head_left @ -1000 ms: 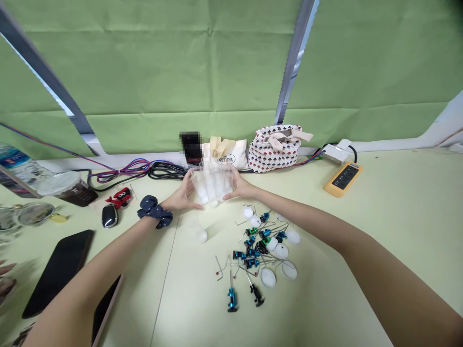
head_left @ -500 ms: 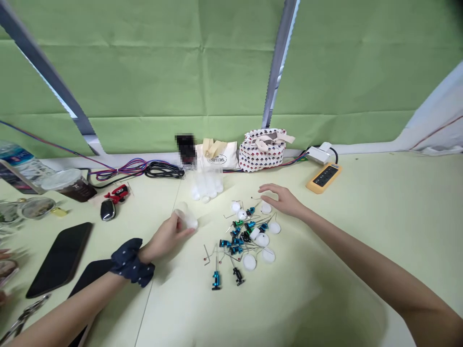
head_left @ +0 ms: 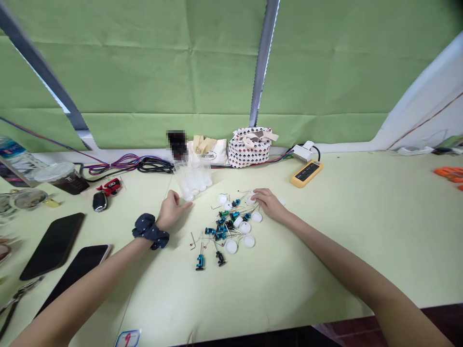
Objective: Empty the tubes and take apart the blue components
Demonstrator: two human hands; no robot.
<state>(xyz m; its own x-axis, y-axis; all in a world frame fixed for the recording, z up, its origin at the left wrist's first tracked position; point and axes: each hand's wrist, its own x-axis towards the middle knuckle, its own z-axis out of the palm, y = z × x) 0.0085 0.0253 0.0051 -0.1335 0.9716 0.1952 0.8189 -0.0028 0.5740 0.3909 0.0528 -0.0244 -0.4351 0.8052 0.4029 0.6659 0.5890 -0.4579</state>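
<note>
My left hand (head_left: 172, 208): I am resting it on the table (head_left: 325, 250) with the fingers curled loosely inward and one fingertip reaching toward the clear cups (head_left: 193, 179). I cannot tell whether anything small is lying inside the curl.
The clear cups: a cluster of see-through plastic cups is standing just beyond my left hand, up and slightly to its right, close to that fingertip.
My right hand (head_left: 266, 202): I am laying it low over the table, fingers stretched out toward the left and not closed round anything. The fingertips are touching a white cap (head_left: 250, 197).
The white cap: a small round lid is lying at the far right edge of the pile, right at my right fingertips and well apart from my left hand.
The pile of pins (head_left: 226, 224): thin wire pins with blue, green and black handles are lying tangled between my two hands, their long axes pointing every way. The other white caps (head_left: 231, 246) are lying scattered among them.
The scrunchie (head_left: 150, 231): dark and dotted, it is sitting on my left wrist.
The phones (head_left: 52, 245): two are lying with dark screens at the far left.
The power strip (head_left: 306, 171): yellow, it is lying beyond my right hand.
</note>
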